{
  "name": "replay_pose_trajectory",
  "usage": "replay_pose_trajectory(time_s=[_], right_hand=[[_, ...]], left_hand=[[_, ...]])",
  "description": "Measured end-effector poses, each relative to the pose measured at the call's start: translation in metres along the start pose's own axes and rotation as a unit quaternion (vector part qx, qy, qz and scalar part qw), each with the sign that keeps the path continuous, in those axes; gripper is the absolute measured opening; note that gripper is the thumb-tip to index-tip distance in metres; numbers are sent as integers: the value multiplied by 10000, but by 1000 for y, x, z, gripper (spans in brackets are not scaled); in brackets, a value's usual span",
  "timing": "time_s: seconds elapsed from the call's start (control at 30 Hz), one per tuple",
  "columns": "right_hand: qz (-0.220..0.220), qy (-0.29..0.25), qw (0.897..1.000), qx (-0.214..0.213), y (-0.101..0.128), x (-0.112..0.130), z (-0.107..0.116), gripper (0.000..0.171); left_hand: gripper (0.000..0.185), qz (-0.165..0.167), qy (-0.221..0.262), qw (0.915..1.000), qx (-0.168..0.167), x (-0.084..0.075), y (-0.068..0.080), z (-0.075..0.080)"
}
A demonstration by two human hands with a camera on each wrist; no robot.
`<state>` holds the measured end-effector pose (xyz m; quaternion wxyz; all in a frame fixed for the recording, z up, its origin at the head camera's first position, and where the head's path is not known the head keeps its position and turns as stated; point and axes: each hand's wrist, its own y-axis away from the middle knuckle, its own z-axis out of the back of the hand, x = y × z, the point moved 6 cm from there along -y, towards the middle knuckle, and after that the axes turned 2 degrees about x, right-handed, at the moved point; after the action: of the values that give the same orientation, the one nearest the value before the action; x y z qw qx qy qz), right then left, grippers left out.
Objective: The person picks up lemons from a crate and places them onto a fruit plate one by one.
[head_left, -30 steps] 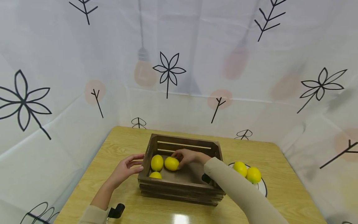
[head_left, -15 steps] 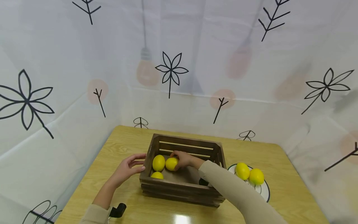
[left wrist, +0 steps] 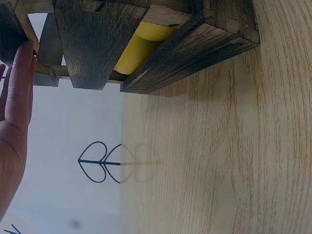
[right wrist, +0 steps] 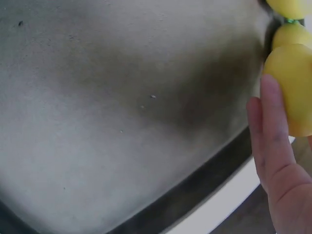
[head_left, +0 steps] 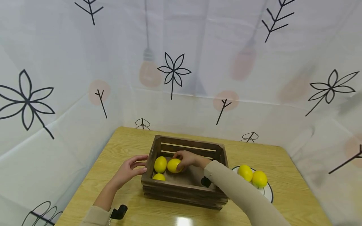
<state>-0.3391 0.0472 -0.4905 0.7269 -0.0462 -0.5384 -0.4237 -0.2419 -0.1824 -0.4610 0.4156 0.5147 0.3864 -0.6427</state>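
A dark wooden crate is taken as the landmark here, set on a light wooden table. Inside the crate, toward its left end, a lemon is grasped by the right hand, whose fingers are curled over its top and far side — in the right wrist view a finger is seen lying against the yellow skin. Just left of that lemon, and touching or nearly touching it, a second lemon is found in the crate, and a third lemon is tucked into the crate's near left corner. The left hand is kept outside the crate — its fingers are straight and released, laid against the crate's left end wall, where the fingertips are seen touching the slats. To the right of the crate a white plate is set on the table, and two more lemons are carried on it, side by side.
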Motion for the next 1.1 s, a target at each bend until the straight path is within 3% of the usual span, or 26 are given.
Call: replay_pose_trajectory(time_s=[0.23, 0.57, 0.83, 1.1], right_hand=[[225, -457, 9987, 88, 12, 17, 7, 54], [720, -586, 9957, 54, 29, 41, 13, 53], [1076, -909, 9900, -44, 44, 62, 23, 54], [1185, -1559, 9805, -150, 55, 68, 33, 56]], left_hand=[[51, 22, -24, 10000, 37, -1, 0, 0], [50, -62, -80, 9999, 66, -3, -1, -1], [50, -7, -61, 10000, 48, -2, 1, -1], [51, 64, -1, 10000, 61, -5, 1, -2]])
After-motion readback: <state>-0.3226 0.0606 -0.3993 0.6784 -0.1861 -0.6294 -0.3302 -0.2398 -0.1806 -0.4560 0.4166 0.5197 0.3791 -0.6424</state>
